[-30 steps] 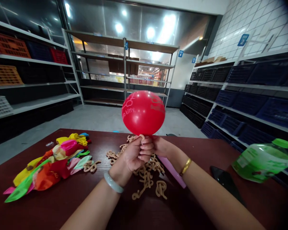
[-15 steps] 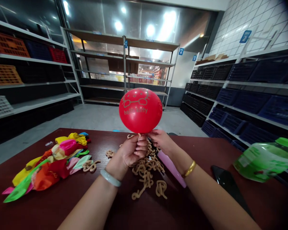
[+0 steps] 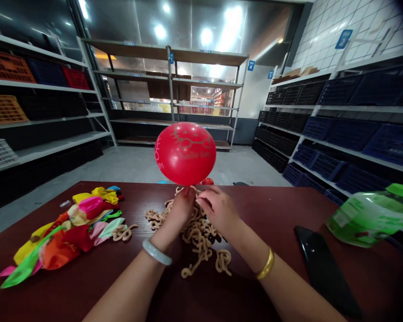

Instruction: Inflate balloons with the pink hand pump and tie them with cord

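Note:
A red inflated balloon (image 3: 185, 154) with a printed cartoon face and lettering stands upright above the table. My left hand (image 3: 180, 209) is closed around its neck, thumb uppermost, just below the round part. Close against it on the right, my right hand (image 3: 220, 210) has its thumb and forefinger pinched together beside the neck. What those fingertips hold is too small to make out. Under both hands lies a heap of tan, curly, rubbery strands (image 3: 199, 243), partly covered by the hands.
Flat, uninflated balloons (image 3: 63, 237) in many colours lie at the left of the dark red table (image 3: 121, 290). On the right are a black phone (image 3: 324, 268) and a green-capped bottle (image 3: 366, 219) of green liquid. Shelves with crates (image 3: 336, 129) stand beyond.
The balloon has shifted slightly left and turned, so its print faces more to the right. My right hand has moved in beside my left. A pink object under my right forearm is now out of sight.

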Action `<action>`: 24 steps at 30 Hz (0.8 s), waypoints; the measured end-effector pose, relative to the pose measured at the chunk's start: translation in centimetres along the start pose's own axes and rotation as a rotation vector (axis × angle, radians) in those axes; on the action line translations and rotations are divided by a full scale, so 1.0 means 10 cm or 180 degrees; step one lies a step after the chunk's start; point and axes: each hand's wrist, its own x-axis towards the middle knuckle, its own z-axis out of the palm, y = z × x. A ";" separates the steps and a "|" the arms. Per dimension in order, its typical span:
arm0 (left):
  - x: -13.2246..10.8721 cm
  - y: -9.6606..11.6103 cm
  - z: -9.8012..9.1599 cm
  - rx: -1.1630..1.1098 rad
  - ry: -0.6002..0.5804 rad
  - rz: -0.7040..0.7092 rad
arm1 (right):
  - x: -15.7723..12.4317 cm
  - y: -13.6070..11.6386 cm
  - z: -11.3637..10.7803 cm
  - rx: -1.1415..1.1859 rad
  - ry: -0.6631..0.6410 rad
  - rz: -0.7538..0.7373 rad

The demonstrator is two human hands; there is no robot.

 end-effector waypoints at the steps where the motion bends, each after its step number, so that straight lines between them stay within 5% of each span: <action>1: 0.02 -0.03 0.01 0.0185 0.0000 0.0171 | 0.00 0.00 -0.01 0.0027 -0.0001 -0.0016; 5: -0.01 -0.09 0.07 0.0406 -0.0184 0.0617 | 0.02 0.05 -0.07 0.0554 0.0093 0.0044; 11: -0.14 -0.02 0.15 0.0067 -0.0299 0.0653 | 0.06 0.09 -0.20 0.1090 -0.0210 0.0224; 20: -0.21 0.02 0.16 0.0272 0.0017 0.0856 | 0.04 0.14 -0.06 0.1979 0.0268 0.1079; 24: -0.24 0.04 0.16 0.0165 -0.0017 0.0735 | 0.03 0.11 -0.08 0.1547 0.0428 0.0941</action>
